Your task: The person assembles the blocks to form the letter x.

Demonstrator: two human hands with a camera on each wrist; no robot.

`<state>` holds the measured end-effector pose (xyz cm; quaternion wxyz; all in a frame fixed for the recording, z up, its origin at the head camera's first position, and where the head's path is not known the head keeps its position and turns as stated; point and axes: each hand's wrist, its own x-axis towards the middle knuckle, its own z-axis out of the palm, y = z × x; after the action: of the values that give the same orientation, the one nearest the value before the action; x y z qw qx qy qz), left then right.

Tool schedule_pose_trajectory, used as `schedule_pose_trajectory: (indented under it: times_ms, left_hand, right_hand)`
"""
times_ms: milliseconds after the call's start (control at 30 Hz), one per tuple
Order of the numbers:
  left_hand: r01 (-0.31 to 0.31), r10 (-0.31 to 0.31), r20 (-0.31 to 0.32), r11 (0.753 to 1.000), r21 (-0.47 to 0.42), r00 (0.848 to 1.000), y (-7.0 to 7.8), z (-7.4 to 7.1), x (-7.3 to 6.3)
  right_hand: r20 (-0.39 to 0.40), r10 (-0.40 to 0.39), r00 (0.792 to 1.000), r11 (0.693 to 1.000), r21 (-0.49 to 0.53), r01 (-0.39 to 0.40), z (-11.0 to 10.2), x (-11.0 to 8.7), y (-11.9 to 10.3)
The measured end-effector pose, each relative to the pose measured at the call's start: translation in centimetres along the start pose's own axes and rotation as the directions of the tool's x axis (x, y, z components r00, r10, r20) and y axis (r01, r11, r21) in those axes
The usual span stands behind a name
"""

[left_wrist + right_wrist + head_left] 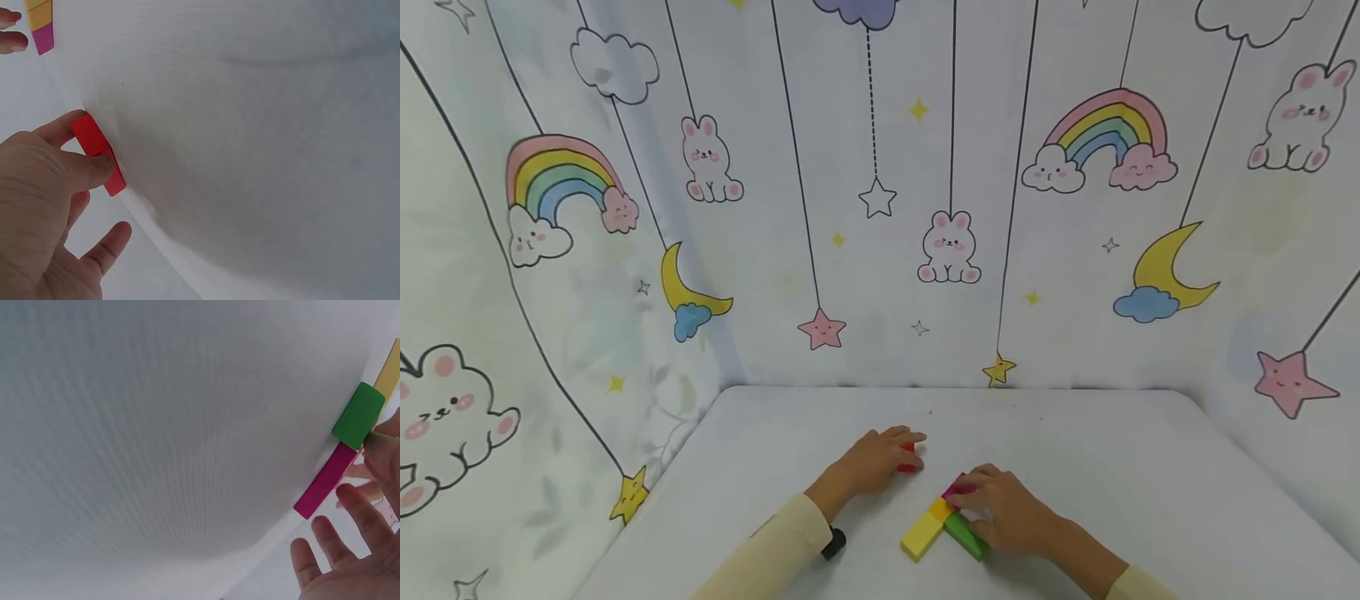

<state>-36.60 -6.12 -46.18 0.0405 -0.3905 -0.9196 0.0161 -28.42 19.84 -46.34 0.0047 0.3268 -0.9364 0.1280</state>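
My left hand (871, 462) pinches a red block (91, 135) between thumb and fingers, at the table surface. In the head view most of this block is behind the fingers. To its right, a long yellow block (921, 536), a small orange-yellow block (937, 509) and a magenta block (325, 481) form a slanting row. A green block (359, 416) branches off this row toward the right. My right hand (1011, 510) lies over the magenta and green blocks, its thumb against the green one and its other fingers spread.
The blocks rest on a white-covered table (790, 433). Behind it hangs a pale curtain (887, 275) printed with rabbits, rainbows, moons and stars. A black band (833, 544) shows at the left wrist, by the cream sleeve (767, 550).
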Motion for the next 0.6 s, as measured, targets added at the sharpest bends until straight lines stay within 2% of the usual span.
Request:
schedule_pose_trajectory:
  times_ms: [167,333,467,600]
  left_hand:
    - [-0.022,0.021,0.017,0.999,0.025,1.0,0.23,0.26,0.08]
    - [-0.046,0.046,0.011,0.999,0.012,0.999,0.05,0.37,0.15]
    - [-0.034,0.035,0.013,0.999,-0.03,0.999,-0.12,0.25,0.17]
    - [-0.027,0.027,0.015,0.999,-0.044,1.0,-0.22,0.29,0.14]
  right_hand:
    - [0.032,-0.038,0.999,0.995,-0.086,0.04,0.3,-0.08,-0.04]
    - [0.012,-0.073,0.997,0.993,-0.087,0.074,-0.05,0.13,-0.18]
    - [-0.014,-0.103,0.995,0.991,-0.093,0.101,-0.23,0.42,-0.16]
    - [-0.001,-0.073,0.997,0.995,-0.062,0.073,-0.29,0.55,-0.2]
